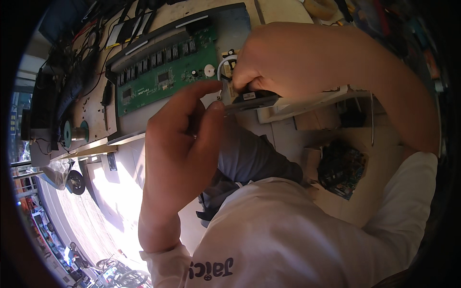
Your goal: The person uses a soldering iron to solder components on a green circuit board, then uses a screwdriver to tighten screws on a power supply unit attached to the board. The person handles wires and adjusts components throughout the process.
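Note:
A grey open metal case point(235, 24) lies on the workbench with a long green circuit board point(177, 72) inside it. My left hand point(177, 134) is at the case's near wall, index finger over the inside and thumb on the outer side, gripping the edge. My right hand point(257, 60) is curled into a fist at the case's right end, over a small tan board partly hidden by it. What its fingers hold is hidden. A white cable point(225, 60) bends out beside its knuckles. Just below it sits a black part with a small label point(249, 96).
At left on the bench are a solder spool point(75, 134), a screwdriver point(106, 98) and tangled black cables point(91, 48). A cardboard box of circuit boards point(343, 168) stands on the floor at right. Bicycles point(129, 278) show at lower left.

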A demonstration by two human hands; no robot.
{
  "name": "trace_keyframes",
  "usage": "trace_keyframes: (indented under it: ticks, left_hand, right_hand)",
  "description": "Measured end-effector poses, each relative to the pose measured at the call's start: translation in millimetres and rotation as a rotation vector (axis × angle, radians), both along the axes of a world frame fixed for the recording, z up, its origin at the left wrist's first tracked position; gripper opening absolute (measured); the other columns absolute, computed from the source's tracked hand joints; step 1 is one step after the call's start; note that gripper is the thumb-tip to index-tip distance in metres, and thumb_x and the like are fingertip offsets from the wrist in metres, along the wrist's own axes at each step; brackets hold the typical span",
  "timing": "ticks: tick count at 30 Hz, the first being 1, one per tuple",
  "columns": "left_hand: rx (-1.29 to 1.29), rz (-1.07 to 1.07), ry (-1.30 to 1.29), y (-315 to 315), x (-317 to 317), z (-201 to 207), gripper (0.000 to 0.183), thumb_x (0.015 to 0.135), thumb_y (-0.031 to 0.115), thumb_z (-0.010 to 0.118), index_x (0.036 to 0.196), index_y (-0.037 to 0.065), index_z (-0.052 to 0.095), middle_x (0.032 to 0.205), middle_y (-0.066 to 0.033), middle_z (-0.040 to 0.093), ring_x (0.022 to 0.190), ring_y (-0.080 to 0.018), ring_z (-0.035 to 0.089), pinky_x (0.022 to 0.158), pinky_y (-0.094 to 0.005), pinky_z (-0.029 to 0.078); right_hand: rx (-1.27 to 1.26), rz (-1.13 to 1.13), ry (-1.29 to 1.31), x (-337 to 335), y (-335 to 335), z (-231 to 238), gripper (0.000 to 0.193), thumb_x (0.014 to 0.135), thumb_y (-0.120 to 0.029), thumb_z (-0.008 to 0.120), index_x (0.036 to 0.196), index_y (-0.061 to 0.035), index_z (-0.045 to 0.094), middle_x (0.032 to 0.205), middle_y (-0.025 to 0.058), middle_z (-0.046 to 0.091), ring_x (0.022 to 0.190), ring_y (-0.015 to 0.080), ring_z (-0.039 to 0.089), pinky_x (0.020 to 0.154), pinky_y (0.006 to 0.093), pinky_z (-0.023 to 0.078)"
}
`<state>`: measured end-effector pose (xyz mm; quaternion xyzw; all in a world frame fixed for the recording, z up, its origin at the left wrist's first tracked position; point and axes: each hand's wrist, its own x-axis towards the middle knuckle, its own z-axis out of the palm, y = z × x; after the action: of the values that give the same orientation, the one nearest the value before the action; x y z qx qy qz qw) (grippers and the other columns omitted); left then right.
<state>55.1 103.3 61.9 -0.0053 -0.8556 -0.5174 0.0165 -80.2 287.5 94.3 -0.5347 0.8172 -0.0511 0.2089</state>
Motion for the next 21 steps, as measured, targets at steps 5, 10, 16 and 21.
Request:
trace_keyframes:
  ticks: [5, 10, 16, 21]
  left_hand:
    - [0.612, 0.026, -0.231, -14, -4, 6, 0.037, 0.089, 0.001, 0.044, 0.121, -0.008, 0.06, 0.079, -0.002, 0.05, 0.065, -0.0082, 0.037, 0.057, -0.0222, 0.03]
    - [0.758, 0.077, -0.26, -19, -2, 4, 0.033, 0.086, -0.009, 0.043, 0.114, -0.008, 0.06, 0.086, -0.0088, 0.06, 0.064, -0.0102, 0.044, 0.056, -0.0237, 0.034]
    - [0.793, -0.017, -0.189, -21, -4, -3, 0.023, 0.097, -0.006, 0.048, 0.117, -0.008, 0.06, 0.101, -0.0161, 0.069, 0.073, -0.0145, 0.062, 0.063, -0.0273, 0.05]
    - [0.787, -0.008, -0.197, -16, -7, 1, 0.016, 0.098, -0.002, 0.059, 0.111, -0.008, 0.063, 0.091, -0.0164, 0.07, 0.065, -0.0162, 0.063, 0.055, -0.0279, 0.051]
  right_hand:
    - [-0.025, 0.005, -0.074, -4, -4, 0, 0.019, 0.089, -0.005, 0.061, 0.101, -0.0018, 0.076, 0.085, 0.0157, 0.073, 0.076, 0.0316, 0.068, 0.071, 0.0393, 0.053]
    - [0.008, 0.031, 0.002, -3, -5, 1, 0.02, 0.09, -0.005, 0.06, 0.101, -0.0022, 0.076, 0.084, 0.0158, 0.073, 0.075, 0.0323, 0.068, 0.07, 0.04, 0.053]
    - [0.021, 0.005, 0.049, -1, 1, 3, 0.018, 0.09, -0.007, 0.062, 0.101, -0.0012, 0.075, 0.089, 0.0166, 0.073, 0.081, 0.034, 0.069, 0.075, 0.0405, 0.054]
    - [-0.193, -0.007, 0.151, 4, 21, 12, 0.017, 0.091, -0.007, 0.064, 0.103, 0.0005, 0.073, 0.096, 0.0159, 0.073, 0.085, 0.0333, 0.069, 0.078, 0.0402, 0.055]
